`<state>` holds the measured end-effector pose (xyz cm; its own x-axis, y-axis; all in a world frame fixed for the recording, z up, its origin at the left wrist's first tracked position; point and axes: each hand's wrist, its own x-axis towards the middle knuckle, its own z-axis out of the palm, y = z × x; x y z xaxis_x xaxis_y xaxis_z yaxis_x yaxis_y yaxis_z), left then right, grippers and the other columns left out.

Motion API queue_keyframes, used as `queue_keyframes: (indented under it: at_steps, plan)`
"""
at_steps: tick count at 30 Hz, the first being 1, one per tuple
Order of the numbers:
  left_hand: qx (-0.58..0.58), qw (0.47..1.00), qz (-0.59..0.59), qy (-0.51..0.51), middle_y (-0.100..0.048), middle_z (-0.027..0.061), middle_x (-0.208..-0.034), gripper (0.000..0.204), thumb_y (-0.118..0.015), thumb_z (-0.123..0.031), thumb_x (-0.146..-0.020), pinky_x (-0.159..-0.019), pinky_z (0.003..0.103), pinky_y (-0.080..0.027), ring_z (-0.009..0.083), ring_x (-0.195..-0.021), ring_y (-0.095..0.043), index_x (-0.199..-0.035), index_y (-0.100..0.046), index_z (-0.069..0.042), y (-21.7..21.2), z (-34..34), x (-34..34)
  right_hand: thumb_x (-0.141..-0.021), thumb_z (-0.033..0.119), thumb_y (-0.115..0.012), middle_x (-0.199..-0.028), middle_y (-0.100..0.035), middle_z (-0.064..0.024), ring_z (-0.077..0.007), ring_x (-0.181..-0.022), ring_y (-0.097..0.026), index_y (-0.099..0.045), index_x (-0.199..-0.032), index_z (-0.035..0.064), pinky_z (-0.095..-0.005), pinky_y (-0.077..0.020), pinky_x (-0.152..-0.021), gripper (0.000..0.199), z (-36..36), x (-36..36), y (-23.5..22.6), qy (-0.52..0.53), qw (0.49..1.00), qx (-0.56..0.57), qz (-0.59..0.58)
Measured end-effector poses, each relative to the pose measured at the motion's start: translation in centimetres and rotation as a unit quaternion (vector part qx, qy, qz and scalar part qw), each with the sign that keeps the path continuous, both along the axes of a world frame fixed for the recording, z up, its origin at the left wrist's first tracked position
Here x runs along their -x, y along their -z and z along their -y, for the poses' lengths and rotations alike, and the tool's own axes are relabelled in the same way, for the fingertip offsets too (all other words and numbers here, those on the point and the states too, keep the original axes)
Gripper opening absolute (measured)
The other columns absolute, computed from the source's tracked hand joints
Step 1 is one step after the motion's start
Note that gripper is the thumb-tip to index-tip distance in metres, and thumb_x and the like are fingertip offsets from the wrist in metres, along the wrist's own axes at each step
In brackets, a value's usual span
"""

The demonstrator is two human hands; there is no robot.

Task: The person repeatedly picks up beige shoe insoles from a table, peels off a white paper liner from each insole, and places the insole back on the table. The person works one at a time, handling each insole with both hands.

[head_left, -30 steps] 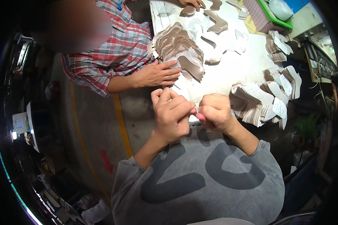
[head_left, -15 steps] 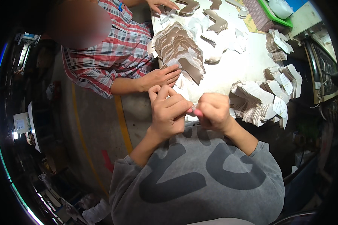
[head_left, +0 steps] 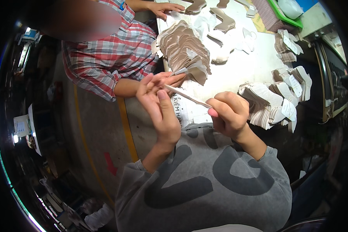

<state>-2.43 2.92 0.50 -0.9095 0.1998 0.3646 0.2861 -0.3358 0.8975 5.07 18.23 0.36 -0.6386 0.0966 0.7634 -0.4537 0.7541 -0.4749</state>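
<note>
My right hand is closed, thumb and fingers pinching one end of a thin pale strip. It looks like a flat cut piece seen edge-on; its exact kind is unclear. The strip slants up and leftward to my left hand, which is open with the palm up and fingers apart, slightly blurred. Whether the strip's far end touches that palm I cannot tell. Just beyond my left fingers lies a fanned pile of beige-brown cut pieces with thin white sheets among them. A co-worker's hand rests at its near end, partly hidden.
Stacks of pale cut pieces with white tags stand on the white table at right. Smaller brown stacks lie farther back. A green tray is at the far right. The co-worker in a plaid shirt is at left.
My hands, close together before, have moved apart. The left has opened and turned palm up, and the strip now shows between them. The co-worker's near hand has shifted slightly at the pile.
</note>
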Motion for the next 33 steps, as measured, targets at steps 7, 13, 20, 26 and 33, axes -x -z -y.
queue_keyframes:
  at_steps: [7,13,20,26,33]
  plan:
    - [0.026,0.999,0.035,0.029,-0.047,0.0096,-0.115,0.03,-0.025,-0.025,-0.115,-0.101,0.032,-0.036,0.0171,-0.106,-0.045,-0.118,-0.046,-0.003,1.4,-1.2,-0.4,-0.097,0.015,-0.067,-0.086,-0.058,-0.0111,-0.0269,-0.068,-0.06,-0.062,-0.099,0.0023,-0.0368,-0.0501,-0.063,0.014,2.9,-1.3,-0.6,-0.184,0.938,0.189,0.224]
    - [0.03,0.994,-0.056,0.086,-0.044,0.0109,-0.107,0.027,-0.025,-0.021,-0.112,-0.094,0.032,-0.035,0.0177,-0.096,-0.04,-0.107,-0.045,-0.004,1.3,-0.9,0.6,-0.109,0.026,-0.049,-0.086,-0.053,-0.0088,-0.0225,-0.074,-0.05,-0.048,-0.097,0.0026,-0.0342,-0.0444,-0.072,0.026,2.1,-1.8,-1.1,-0.32,0.824,0.315,0.346]
    - [0.005,0.988,-0.093,0.124,-0.045,0.0124,-0.107,0.029,-0.027,-0.027,-0.113,-0.095,0.034,-0.035,0.0192,-0.095,-0.041,-0.107,-0.045,-0.005,0.7,-0.7,0.9,-0.109,0.025,-0.05,-0.09,-0.054,-0.008,-0.022,-0.078,-0.05,-0.049,-0.098,0.0034,-0.0338,-0.0445,-0.075,0.024,2.3,-1.6,-1.4,-0.345,0.811,0.308,0.358]
    - [-0.017,0.99,-0.081,0.118,-0.045,0.0124,-0.106,0.03,-0.03,-0.032,-0.113,-0.099,0.037,-0.035,0.0192,-0.095,-0.04,-0.105,-0.044,-0.007,0.7,-0.7,0.8,-0.108,0.025,-0.053,-0.093,-0.054,-0.0066,-0.0179,-0.081,-0.05,-0.049,-0.1,0.0042,-0.032,-0.0441,-0.076,0.022,2.1,-1.8,-1.3,-0.361,0.809,0.293,0.359]
    - [-0.349,0.876,0.17,0.286,-0.037,0.0022,-0.098,0.034,-0.069,-0.021,-0.082,-0.096,0.041,-0.035,0.0179,-0.097,-0.041,-0.098,-0.039,-0.02,0.0,0.1,1.6,-0.103,0.024,-0.067,-0.088,-0.055,-0.0056,-0.0116,-0.061,-0.045,-0.052,-0.115,0.0028,-0.0286,-0.0432,-0.06,0.029,2.2,-0.6,-1.0,-0.013,0.917,0.331,0.223]
